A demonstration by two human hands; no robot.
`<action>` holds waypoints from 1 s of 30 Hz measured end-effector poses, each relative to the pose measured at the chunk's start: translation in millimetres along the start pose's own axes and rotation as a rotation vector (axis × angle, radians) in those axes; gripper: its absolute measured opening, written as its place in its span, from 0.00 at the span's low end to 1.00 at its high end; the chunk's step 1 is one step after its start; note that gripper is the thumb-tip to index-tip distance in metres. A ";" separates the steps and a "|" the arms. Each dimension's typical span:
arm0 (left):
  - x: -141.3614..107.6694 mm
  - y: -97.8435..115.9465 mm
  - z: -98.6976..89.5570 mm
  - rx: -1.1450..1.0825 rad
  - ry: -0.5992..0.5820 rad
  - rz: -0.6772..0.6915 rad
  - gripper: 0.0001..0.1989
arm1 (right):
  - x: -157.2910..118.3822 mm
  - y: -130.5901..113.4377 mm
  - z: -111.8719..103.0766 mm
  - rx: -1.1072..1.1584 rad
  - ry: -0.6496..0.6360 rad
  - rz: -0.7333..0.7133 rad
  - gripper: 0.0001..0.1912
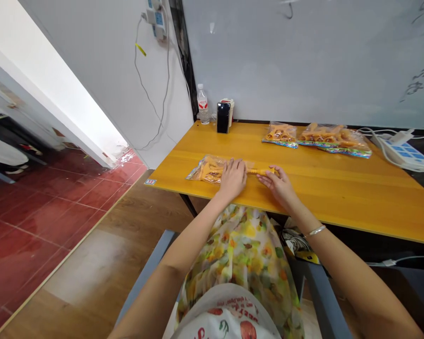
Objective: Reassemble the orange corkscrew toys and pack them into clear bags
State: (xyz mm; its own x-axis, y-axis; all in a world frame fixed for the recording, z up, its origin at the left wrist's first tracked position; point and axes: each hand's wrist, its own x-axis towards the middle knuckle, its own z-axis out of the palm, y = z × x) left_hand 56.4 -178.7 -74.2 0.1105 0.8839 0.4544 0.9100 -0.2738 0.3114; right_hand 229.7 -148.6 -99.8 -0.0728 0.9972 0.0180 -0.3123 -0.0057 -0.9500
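We're looking at a small room with a white wall (286, 61) filling the top of the frame, a red tiled floor (38, 221) at lower left, and a wood-look floor (92, 268) running under a yellow wooden table (339, 188). Up at upper left, a wall socket strip (156, 21) trails grey cables, and a white power strip (406, 155) sits at the table's right edge. A floral skirt (240, 254) fills our lap at bottom centre.

On the table's far left corner we have a water bottle (202, 104) and a black phone (223, 117) standing upright, side by side. Over at upper right, 2 clear packets of orange pieces (334, 140) lie just beside each other, with no hand near them.

The action is at the near edge, centre frame: 1 clear plastic packet (207, 170) lies flat with orange pieces inside, and an orange rod (257, 172) runs out to its right. So that's 1 packet in hand and 2 lying apart. Our left hand (233, 178) is pressed flat on the packet, fingers close together. Our right hand (279, 186) has its fingertips (272, 169) at the rod's far end, but whether they're pinching it, we can't tell.
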 end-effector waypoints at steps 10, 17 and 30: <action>-15.8 5.6 -9.1 -0.166 0.133 0.038 0.12 | -12.8 17.6 58.2 0.363 0.015 -0.038 0.24; -20.0 2.4 -11.1 -0.195 0.153 0.061 0.11 | -29.1 33.8 72.5 0.345 0.110 -0.096 0.20; -25.4 4.9 -17.7 -0.358 0.160 0.102 0.08 | -11.1 27.2 62.6 -0.236 -0.173 -0.303 0.18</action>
State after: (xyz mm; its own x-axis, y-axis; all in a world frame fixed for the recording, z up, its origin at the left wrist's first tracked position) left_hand 51.1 -209.2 -69.5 0.1034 0.7829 0.6135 0.6980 -0.4965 0.5160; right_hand 162.7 -164.5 -106.4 -0.1756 0.9236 0.3408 -0.1205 0.3234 -0.9386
